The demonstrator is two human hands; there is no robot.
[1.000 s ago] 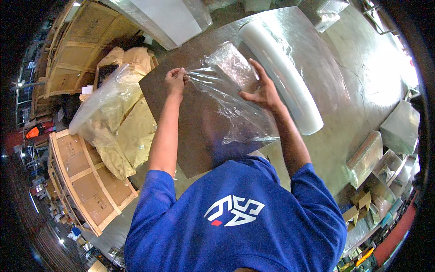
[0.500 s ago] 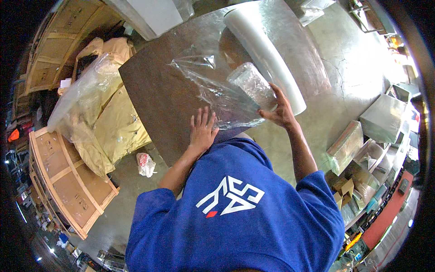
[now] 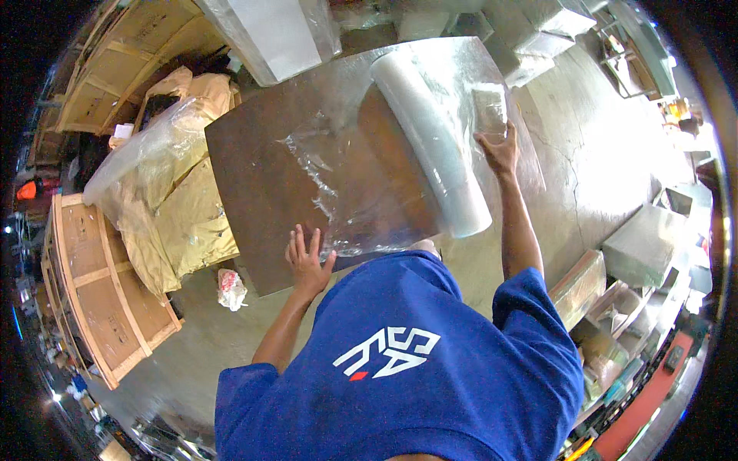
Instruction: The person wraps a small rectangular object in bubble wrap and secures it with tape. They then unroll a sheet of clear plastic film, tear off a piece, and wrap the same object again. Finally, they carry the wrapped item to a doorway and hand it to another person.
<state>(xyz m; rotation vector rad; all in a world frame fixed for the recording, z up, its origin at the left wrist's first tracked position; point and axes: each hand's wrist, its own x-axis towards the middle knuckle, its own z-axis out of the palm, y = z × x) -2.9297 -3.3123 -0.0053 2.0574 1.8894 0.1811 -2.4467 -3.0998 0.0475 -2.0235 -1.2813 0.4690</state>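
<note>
A thick roll of clear plastic wrap [image 3: 430, 146] lies across a dark brown tabletop [image 3: 254, 184]. From it a loose sheet of clear film [image 3: 369, 184] spreads left, its ragged edge crumpled. My left hand [image 3: 309, 265] rests with fingers spread at the tabletop's near edge, beside the film's near left corner. Beyond the roll on its right side, my right hand [image 3: 501, 150] grips the near end of a small block wrapped in clear plastic [image 3: 490, 111], thumb and fingers on either side. What is inside the block cannot be made out.
Left of the table stand a yellowish draped bundle [image 3: 192, 215] and a wooden crate [image 3: 115, 292]. A crumpled white plastic bag [image 3: 231, 290] lies on the floor. Plastic-wrapped boxes [image 3: 646, 242] line the right, and a large white wrapped box [image 3: 269, 34] stands beyond the table.
My right hand has carried the wrapped block from the film left of the roll over to the roll's right side, farther away. My left hand is still spread near the table edge.
</note>
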